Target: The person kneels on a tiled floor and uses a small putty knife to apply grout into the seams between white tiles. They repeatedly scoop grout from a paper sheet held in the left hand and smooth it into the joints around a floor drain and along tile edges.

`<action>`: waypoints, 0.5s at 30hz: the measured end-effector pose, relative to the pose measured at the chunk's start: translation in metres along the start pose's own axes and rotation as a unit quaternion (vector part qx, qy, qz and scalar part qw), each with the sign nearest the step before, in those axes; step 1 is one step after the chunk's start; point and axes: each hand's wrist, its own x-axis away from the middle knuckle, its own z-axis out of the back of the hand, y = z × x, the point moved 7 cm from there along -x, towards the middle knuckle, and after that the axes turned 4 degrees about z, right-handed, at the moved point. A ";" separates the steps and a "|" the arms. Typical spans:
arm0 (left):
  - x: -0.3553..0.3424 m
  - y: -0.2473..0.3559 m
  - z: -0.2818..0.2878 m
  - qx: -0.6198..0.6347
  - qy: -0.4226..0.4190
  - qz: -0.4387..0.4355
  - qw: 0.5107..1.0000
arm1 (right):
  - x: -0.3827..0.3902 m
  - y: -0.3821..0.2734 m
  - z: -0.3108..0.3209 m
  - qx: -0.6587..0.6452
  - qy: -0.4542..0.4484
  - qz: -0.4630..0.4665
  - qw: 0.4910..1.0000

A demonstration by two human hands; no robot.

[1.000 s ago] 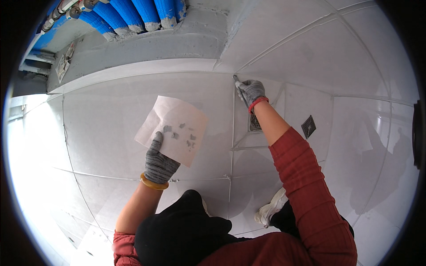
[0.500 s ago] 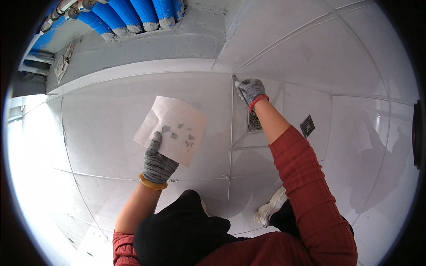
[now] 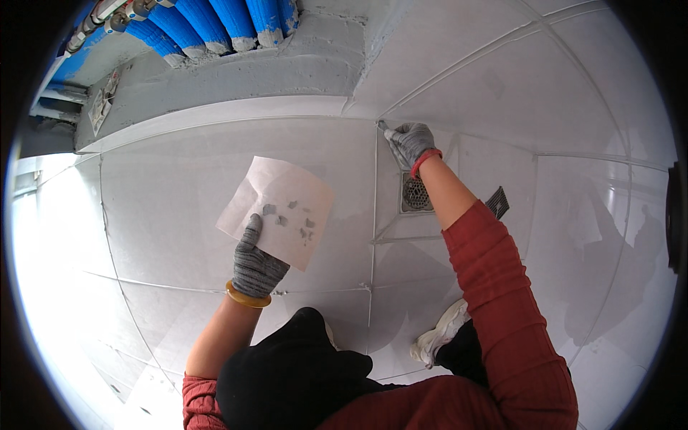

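Closest to me, my knees in dark trousers fill the bottom of the view, with a white shoe (image 3: 438, 335) planted on the white tiled floor (image 3: 165, 208) beside them. Just beyond, my left hand (image 3: 254, 262), in a grey knit glove with an orange cuff, is closed around the lower edge of a creased sheet of white paper (image 3: 279, 209), thumb on top; the sheet is held flat above the tiles and carries a few small grey flecks. Further out, a round metal floor drain (image 3: 415, 193) sits in a square recess, and a small dark square grate (image 3: 498, 202) lies just right of my red sleeve. My right hand (image 3: 409, 141), gloved the same, reaches past the drain and is curled tight around a small thin tool (image 3: 383, 127), its tip at the grout line where the tile joints meet. Farthest away, blue pipes (image 3: 215, 21) run along a grey concrete ledge (image 3: 236, 79).
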 end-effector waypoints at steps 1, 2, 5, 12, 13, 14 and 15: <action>0.000 0.000 0.000 -0.004 0.000 -0.003 1.000 | -0.001 -0.001 -0.001 -0.004 0.000 -0.006 1.000; 0.000 0.000 0.001 0.002 -0.001 0.002 1.000 | -0.001 -0.002 -0.002 -0.013 -0.002 -0.012 1.000; -0.001 -0.001 0.002 0.005 -0.006 0.005 1.000 | -0.005 -0.002 -0.001 0.050 0.012 -0.019 0.998; -0.001 0.000 0.005 -0.008 0.007 -0.008 1.000 | -0.009 -0.001 -0.001 -0.021 0.002 -0.016 1.000; -0.001 0.001 0.003 -0.014 -0.002 -0.011 1.000 | -0.009 -0.001 0.000 -0.012 0.005 -0.016 1.000; -0.001 0.000 0.005 0.003 0.013 -0.005 1.000 | -0.009 -0.001 0.000 -0.006 0.008 -0.022 1.000; -0.001 -0.001 0.004 0.009 0.019 -0.005 1.000 | -0.009 -0.003 0.001 0.027 0.011 -0.015 0.999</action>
